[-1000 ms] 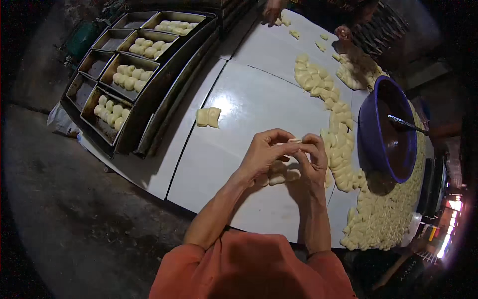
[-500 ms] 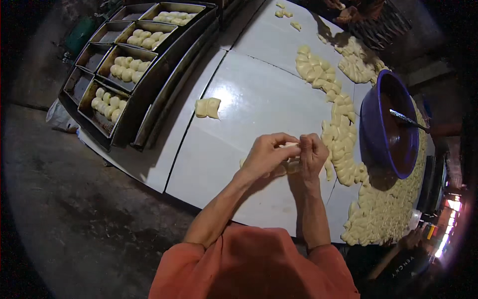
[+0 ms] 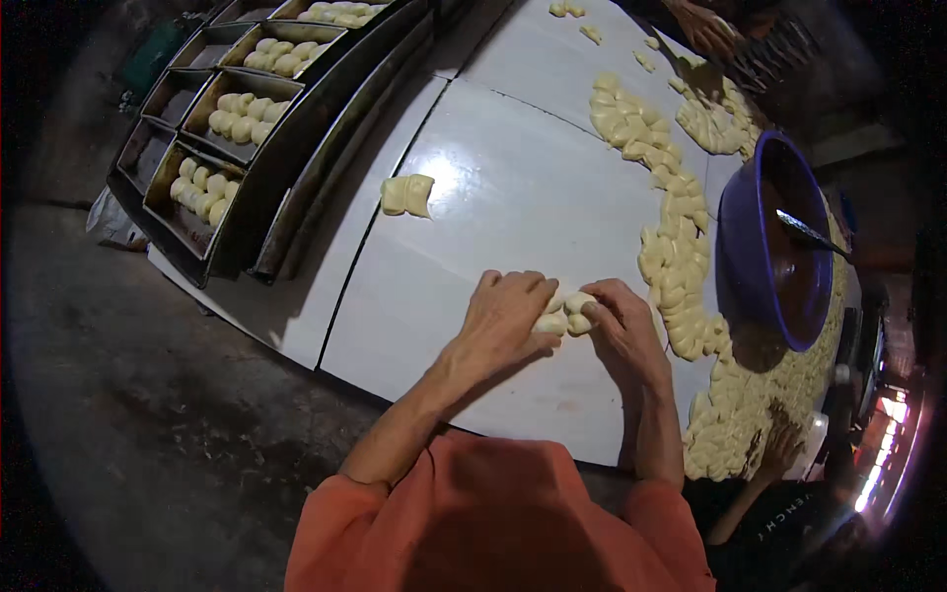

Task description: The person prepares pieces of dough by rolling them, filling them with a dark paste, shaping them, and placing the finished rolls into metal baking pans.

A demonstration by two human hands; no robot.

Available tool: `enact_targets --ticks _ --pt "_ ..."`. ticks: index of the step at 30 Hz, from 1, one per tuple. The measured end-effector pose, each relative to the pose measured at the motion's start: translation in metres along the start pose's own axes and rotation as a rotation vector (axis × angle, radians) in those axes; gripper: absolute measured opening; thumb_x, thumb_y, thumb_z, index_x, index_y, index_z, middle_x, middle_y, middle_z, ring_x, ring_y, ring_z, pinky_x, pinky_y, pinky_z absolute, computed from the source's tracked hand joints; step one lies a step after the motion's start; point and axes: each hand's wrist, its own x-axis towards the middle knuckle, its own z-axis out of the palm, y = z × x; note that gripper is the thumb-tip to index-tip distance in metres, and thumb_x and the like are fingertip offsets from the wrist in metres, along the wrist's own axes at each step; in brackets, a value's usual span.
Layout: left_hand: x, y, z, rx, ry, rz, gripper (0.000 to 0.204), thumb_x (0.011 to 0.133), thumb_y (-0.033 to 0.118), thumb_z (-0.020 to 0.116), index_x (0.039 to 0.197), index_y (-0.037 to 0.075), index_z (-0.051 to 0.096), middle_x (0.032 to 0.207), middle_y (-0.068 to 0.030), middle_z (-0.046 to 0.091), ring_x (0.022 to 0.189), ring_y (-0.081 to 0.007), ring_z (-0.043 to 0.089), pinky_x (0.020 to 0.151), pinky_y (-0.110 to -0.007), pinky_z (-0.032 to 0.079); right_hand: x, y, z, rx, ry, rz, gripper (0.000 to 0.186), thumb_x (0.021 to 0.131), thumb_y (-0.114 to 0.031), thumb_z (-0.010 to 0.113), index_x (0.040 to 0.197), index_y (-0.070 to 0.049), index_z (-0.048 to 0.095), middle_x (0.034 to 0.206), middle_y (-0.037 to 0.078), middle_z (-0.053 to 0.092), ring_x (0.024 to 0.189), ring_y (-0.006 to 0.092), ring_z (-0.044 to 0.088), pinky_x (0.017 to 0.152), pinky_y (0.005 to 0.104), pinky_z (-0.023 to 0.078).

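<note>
Small pale dough pieces [image 3: 550, 323] sit together on the white table between my two hands. My left hand [image 3: 505, 314] curls round them from the left, with its fingers over the far side and thumb at the near side. From the right, my right hand [image 3: 627, 329] pinches a folded piece of dough [image 3: 579, 314] between thumb and fingers. Parts of the dough under my left palm are hidden. Farther left on the table lies a separate dough group [image 3: 406, 195], its pieces pressed side by side.
At the left, metal loaf pans [image 3: 205, 203] stand in rows, several holding dough balls. Loose dough [image 3: 681, 247] trails along the right side. A purple basin [image 3: 730, 237] with brown contents and a metal utensil [image 3: 811, 235] stands there. Co-workers' hands [image 3: 705, 28] [image 3: 782, 439] reach in at the right.
My hands have moved slightly apart, showing the dough between them. My right hand has turned from upright fingertips to a side grip. A co-worker's hand now reaches over the dough at lower right.
</note>
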Motion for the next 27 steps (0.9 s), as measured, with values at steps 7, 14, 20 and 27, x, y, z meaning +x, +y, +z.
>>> enact_targets --ticks 7,14,20,27 --pt "0.005 -0.004 0.032 0.214 -0.002 0.058 0.036 0.078 0.02 0.078 0.109 0.008 0.063 0.101 -0.0083 0.062 0.098 -0.0283 0.06 0.09 -0.044 0.042 0.002 -0.026 -0.005 -0.171 -0.141 -0.193 0.038 0.087 -0.015 0.072 0.12 0.001 0.062 0.111 0.016 0.063 0.091 0.0306 0.066 0.083 0.0371 0.054" --pt "0.005 -0.003 0.013 0.233 -0.163 0.058 0.07 0.078 0.026 0.082 0.138 0.008 0.051 0.113 -0.0094 0.064 0.107 -0.0286 0.059 0.096 -0.046 0.041 -0.001 -0.012 0.003 -0.119 -0.109 -0.153 0.039 0.088 -0.017 0.072 0.121 0.0 0.061 0.112 0.016 0.063 0.093 0.0317 0.066 0.081 0.0367 0.055" --pt "-0.029 -0.017 -0.02 0.231 -0.065 0.064 0.104 0.066 0.048 0.088 0.151 0.008 0.042 0.151 -0.0203 0.045 0.135 -0.0345 0.048 0.11 -0.053 0.037 0.005 0.018 -0.001 -0.436 -0.012 -0.504 0.095 0.067 -0.064 0.081 0.14 -0.009 0.055 0.142 0.023 0.054 0.117 0.0419 0.061 0.1 0.0528 0.046" --pt "-0.046 -0.042 -0.019 0.222 -0.037 0.066 0.091 0.072 0.055 0.08 0.145 0.008 0.051 0.13 -0.0143 0.06 0.112 -0.0327 0.062 0.089 -0.044 0.052 0.036 0.017 0.03 -0.548 -0.02 -0.864 0.078 0.076 -0.059 0.076 0.131 -0.006 0.06 0.123 0.019 0.061 0.098 0.0341 0.063 0.084 0.047 0.048"
